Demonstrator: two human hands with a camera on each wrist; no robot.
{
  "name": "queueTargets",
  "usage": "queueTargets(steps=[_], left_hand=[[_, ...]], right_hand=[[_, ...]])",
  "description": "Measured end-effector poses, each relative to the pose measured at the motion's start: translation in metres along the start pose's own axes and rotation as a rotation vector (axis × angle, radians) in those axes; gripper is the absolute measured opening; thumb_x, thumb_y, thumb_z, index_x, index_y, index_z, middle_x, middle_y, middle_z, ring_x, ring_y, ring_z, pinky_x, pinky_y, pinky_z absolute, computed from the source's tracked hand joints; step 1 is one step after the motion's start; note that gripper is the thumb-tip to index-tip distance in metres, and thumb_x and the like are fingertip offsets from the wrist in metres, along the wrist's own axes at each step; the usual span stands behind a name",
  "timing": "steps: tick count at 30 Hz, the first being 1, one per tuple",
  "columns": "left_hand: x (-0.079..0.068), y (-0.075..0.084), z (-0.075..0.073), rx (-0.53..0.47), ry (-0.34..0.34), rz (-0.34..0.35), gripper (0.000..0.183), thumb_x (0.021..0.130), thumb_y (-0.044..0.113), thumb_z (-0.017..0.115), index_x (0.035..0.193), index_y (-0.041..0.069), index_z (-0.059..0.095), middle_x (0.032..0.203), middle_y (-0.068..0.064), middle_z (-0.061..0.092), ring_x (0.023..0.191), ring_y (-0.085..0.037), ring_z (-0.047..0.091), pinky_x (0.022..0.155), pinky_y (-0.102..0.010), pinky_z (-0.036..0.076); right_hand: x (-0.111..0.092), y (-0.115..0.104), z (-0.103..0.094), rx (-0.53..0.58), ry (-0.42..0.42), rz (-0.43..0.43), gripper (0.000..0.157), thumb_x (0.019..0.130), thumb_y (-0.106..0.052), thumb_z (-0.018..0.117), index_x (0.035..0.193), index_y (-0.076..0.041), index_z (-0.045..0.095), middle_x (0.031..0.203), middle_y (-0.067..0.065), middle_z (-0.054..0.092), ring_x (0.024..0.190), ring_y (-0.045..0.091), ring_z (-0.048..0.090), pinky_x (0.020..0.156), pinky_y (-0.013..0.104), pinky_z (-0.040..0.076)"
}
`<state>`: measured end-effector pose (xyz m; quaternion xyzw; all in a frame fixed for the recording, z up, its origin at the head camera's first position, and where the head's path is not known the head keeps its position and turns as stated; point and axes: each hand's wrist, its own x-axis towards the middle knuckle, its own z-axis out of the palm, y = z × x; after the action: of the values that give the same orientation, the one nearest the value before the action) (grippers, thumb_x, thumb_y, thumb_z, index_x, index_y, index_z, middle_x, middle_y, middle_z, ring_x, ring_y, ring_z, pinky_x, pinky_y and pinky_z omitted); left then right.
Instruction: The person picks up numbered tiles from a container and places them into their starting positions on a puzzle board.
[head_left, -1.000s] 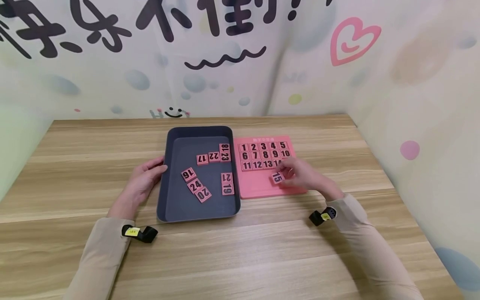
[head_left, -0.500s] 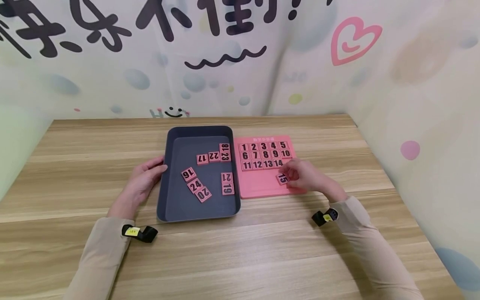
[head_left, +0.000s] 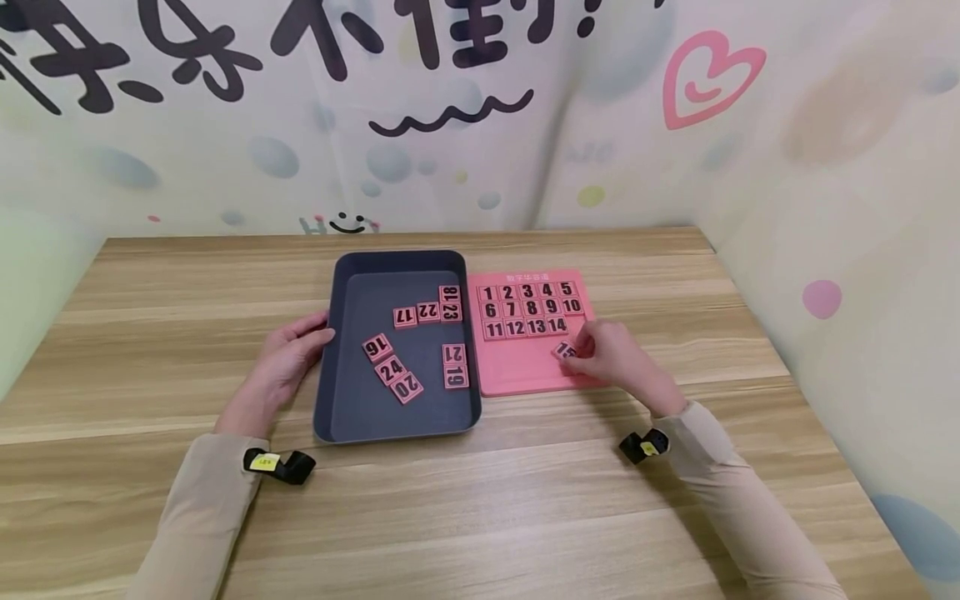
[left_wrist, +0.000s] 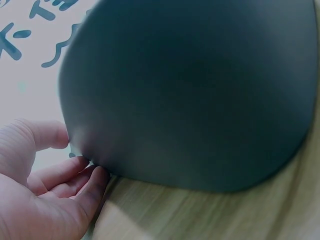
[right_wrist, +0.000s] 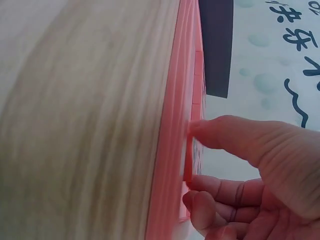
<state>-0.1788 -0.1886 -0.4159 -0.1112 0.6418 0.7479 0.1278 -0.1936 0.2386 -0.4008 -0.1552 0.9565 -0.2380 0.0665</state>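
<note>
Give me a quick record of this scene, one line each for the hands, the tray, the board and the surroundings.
Left hand: holds the left side of the dark tray
Right hand: pinches a pink tile at the board's lower part
Held tile: askew to the rows, number partly covered
Dark tray: nine loose number tiles, at various angles
Pink board: right of the tray; tiles 1 to 14 in three rows
Surroundings: wood-grain table; wall with a pink heart
</note>
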Motion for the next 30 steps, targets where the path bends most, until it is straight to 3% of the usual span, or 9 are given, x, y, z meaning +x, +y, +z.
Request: queueTargets(steps=[8,15,23,30], left_hand=[[0.001,-0.001,-0.001,-0.015,0.009,-0.001,0.064,0.092,0.008,0.059,0.144,-0.006,0.025,0.149,-0.011,0.032,0.098,0.005,0.054,0.102,-0.02,0.035],[0.001,0.0,-0.001,-0.011,0.005,0.005,0.063,0.092,0.009,0.057,0.144,-0.006,0.024,0.152,-0.016,0.024,0.1,0.004,0.053,0.101,-0.018,0.036],[0.001,-0.001,-0.003,-0.038,0.011,0.003,0.063,0.092,0.007,0.058,0.144,-0.006,0.025,0.142,-0.008,0.039,0.1,0.004,0.053,0.097,-0.015,0.039],[0.001,-0.002,-0.002,-0.032,0.004,0.012,0.064,0.091,0.008,0.059,0.144,-0.007,0.025,0.14,-0.008,0.041,0.099,0.004,0.054,0.09,-0.013,0.042]], right_hand=[[0.001,0.003,-0.007,-0.014,-0.047,0.069,0.025,0.076,-0.014,0.077,0.083,0.004,0.06,0.076,0.012,0.063,0.067,0.02,0.057,0.06,0.031,0.051],[0.006,0.003,-0.012,-0.056,-0.054,0.1,0.021,0.078,-0.008,0.074,0.087,0.007,0.063,0.076,0.013,0.062,0.066,0.021,0.055,0.059,0.03,0.051],[0.017,0.009,-0.012,-0.046,-0.004,0.073,0.022,0.079,0.006,0.065,0.1,0.012,0.062,0.078,0.017,0.061,0.069,0.024,0.055,0.062,0.032,0.051],[0.03,0.018,-0.014,-0.004,0.017,0.094,0.025,0.08,0.003,0.067,0.102,0.011,0.057,0.086,0.024,0.065,0.077,0.032,0.063,0.063,0.036,0.055]])
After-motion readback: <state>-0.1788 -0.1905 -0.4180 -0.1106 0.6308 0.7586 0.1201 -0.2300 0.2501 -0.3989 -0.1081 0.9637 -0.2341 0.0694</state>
